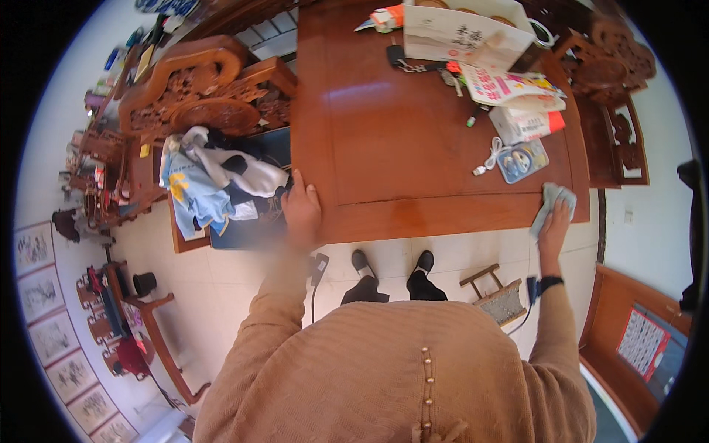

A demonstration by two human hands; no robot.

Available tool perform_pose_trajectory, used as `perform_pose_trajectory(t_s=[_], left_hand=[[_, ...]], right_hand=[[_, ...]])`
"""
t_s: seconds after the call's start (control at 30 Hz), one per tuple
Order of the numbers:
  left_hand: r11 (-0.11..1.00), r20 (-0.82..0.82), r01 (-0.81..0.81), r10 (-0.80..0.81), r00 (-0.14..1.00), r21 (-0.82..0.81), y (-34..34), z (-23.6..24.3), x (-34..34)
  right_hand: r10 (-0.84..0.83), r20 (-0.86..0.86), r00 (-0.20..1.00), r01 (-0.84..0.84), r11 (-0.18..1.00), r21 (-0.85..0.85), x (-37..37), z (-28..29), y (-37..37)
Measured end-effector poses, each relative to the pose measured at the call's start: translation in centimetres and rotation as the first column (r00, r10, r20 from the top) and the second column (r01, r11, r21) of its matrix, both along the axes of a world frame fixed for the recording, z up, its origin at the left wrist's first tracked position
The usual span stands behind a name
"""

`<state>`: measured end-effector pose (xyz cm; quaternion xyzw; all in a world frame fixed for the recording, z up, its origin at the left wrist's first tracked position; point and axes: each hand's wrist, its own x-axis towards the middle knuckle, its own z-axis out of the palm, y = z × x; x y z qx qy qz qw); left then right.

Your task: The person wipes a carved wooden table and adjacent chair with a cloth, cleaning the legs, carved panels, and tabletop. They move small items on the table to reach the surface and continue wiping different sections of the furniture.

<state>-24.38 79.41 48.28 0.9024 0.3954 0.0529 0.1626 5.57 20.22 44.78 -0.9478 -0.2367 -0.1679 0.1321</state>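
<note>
My right hand presses a folded pale blue-green cloth onto the near right corner of a reddish-brown wooden table. Its fingers are bent over the cloth. At the table's left edge, near the front corner, rests my left hand, with nothing seen in it and its fingers stretched forward on the wood. Just beyond the cloth lies a light blue phone-like case with a cartoon picture. A coiled white cable sits at its left side.
A tissue pack, printed papers, keys and a white box crowd the table's far right. Clothes lie on a carved chair left of the table. A small stool stands on the floor by my right arm.
</note>
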Motion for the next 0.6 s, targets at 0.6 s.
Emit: perform_pose_trajectory(t_s=[0.6], left_hand=[[0.887, 0.574, 0.386, -0.182, 0.798, -0.255, 3.5, -3.0, -7.3]], right_hand=[[0.714, -0.292, 0.636, -0.756, 0.652, -0.054, -16.2, 6.5, 50.8]])
